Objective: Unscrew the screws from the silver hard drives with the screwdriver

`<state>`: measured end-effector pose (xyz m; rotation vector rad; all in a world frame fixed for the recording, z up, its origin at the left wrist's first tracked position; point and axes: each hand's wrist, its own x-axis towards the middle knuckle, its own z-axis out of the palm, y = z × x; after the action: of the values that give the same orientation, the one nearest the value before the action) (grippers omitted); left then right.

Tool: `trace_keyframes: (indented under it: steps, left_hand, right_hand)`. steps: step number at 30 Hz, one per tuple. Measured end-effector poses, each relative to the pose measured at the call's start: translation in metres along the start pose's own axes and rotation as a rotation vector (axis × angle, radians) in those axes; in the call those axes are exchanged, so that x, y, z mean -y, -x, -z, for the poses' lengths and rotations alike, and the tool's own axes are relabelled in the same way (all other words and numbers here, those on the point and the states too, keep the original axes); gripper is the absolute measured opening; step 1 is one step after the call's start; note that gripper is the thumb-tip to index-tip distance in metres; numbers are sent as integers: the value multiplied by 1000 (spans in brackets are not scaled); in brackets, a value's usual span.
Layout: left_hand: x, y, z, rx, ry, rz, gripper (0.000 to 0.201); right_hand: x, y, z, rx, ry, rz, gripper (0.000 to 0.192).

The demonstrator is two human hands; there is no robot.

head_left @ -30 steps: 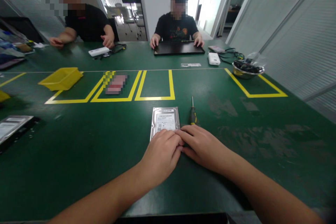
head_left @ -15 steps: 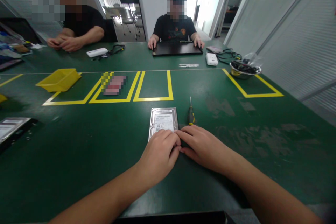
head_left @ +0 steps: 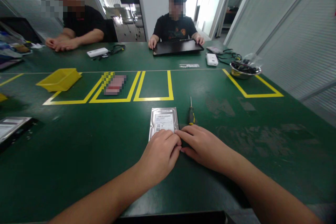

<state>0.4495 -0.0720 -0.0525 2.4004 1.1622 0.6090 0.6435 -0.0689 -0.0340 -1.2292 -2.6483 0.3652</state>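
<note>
Meeting before me are my curled left hand [head_left: 160, 152] and loosely bent right hand [head_left: 206, 144], whether gripping anything I cannot tell; hard drive [head_left: 164, 120] beyond the left, screwdriver [head_left: 191, 116] beyond the right

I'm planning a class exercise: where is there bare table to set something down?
Free: the table between the leftmost hard drive and the central hard drive; also inside the taped outline just beyond the latter. Crowded: that drive's near end, where left hand and right hand meet, with the screwdriver close by.
</note>
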Motion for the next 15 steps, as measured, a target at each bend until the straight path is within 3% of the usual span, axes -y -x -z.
trace_keyframes:
  steps: [10, 15]
  left_hand:
    - [3, 0, 0, -1, 12, -29, 7]
    - [3, 3, 1, -15, 5, -35, 7]
  right_hand:
    - [-1, 0, 0, 0, 5, -4, 21]
    - [-1, 2, 4, 1, -24, -17, 40]
